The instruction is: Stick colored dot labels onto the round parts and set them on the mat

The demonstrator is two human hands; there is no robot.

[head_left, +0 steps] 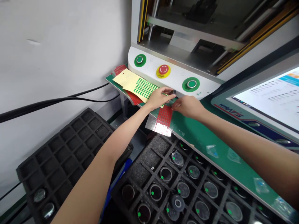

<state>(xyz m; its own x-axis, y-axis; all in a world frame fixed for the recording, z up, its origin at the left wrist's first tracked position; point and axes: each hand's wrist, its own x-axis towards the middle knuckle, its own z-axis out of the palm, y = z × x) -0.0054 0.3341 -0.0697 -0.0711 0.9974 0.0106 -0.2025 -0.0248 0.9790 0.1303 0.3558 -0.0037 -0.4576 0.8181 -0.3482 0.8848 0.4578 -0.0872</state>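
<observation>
My 2 hands meet over the counter (198, 133), on the near side of the stop button (163, 69) and a little to its right, and I judge the step in hand to be close fingertip work on a small dark piece (173, 92). That piece lies between the thumb and fingers of my left hand (161, 98), which is half curled with only a narrow gap at the tips; it seems to be held there, though I cannot tell what it is. My right hand (188, 107) sits just beside it, farther right of the stop button, fingertips drawn together, and I cannot tell whether they have hold of anything. The next move, I think, calls for a light, steady pinch and care not to drag the sheets. The yellow sheet (130, 81) of green dots lies left of the stop button, partly under my left hand; the red sheet (164, 116) lies on its near side, overhanging the counter. Nearest me, well apart from the stop button, is the tray (151, 160) of dotted discs (211, 189).
</observation>
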